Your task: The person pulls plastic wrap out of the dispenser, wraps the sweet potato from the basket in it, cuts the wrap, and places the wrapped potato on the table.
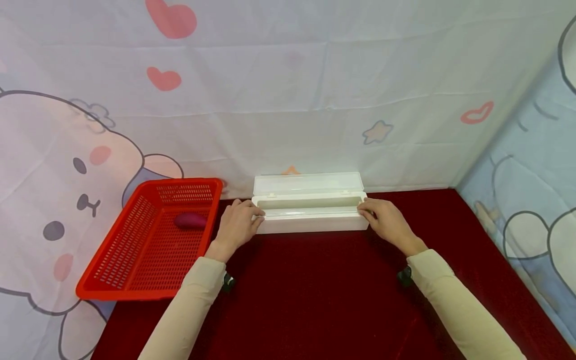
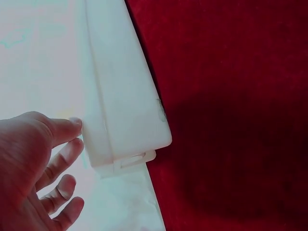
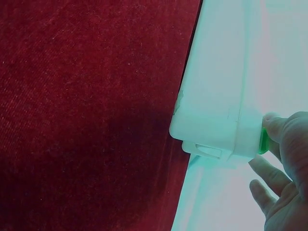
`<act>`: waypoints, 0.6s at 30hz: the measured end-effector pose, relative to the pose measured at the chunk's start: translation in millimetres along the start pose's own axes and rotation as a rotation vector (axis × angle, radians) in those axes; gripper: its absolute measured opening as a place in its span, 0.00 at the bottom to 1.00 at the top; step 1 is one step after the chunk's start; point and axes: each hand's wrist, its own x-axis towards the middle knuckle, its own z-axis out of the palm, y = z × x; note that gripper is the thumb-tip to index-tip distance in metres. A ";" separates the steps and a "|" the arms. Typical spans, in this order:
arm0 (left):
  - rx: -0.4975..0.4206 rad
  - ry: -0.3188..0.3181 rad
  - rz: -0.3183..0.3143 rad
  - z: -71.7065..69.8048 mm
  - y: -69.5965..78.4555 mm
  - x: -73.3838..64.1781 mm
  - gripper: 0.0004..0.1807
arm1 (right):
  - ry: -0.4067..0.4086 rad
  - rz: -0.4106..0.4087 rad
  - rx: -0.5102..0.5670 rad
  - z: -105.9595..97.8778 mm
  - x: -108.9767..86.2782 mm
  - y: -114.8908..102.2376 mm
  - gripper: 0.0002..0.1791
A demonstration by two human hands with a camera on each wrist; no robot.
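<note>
A long white box (image 1: 315,224) stands at the back of the dark red table, its lid (image 1: 310,184) tipped up behind it. Across the box's open top, near the front, runs a clear plastic strip (image 1: 297,212). My left hand (image 1: 238,222) pinches the strip's left end between thumb and index finger. At the other end my right hand (image 1: 387,220) pinches it the same way. In the right wrist view a small green piece (image 3: 263,141) shows between thumb and finger at the box's edge. The remaining fingers of the left hand (image 2: 29,168) spread loosely beside the box end.
Left of the box sits a red slotted plastic basket (image 1: 148,260) holding a purple oblong vegetable (image 1: 190,220). Behind the table hangs a pale printed cloth (image 1: 288,100), close to the raised lid. Dark red cloth (image 1: 315,295) covers the table in front.
</note>
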 end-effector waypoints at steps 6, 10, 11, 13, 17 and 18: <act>0.007 0.038 0.017 0.2 -4.1 0.4 0.07 | 0.013 0.016 -0.007 1.5 -0.5 -3.0 0.07; -0.004 0.042 0.022 -0.3 -5.0 -0.8 0.07 | -0.001 0.037 -0.011 1.6 -2.5 -5.7 0.08; -0.008 0.042 0.022 -0.3 -5.1 -1.2 0.07 | -0.003 0.039 -0.013 1.5 -2.9 -6.2 0.08; -0.012 0.046 0.023 -0.1 -5.4 -1.6 0.07 | -0.004 0.040 -0.014 1.4 -3.5 -6.9 0.08; -0.023 0.048 0.015 0.0 -5.5 -0.9 0.07 | 0.007 0.030 -0.017 0.8 -2.9 -7.1 0.07; -0.023 0.046 0.014 0.1 -5.5 -0.7 0.06 | 0.009 0.028 -0.017 0.7 -2.7 -6.9 0.07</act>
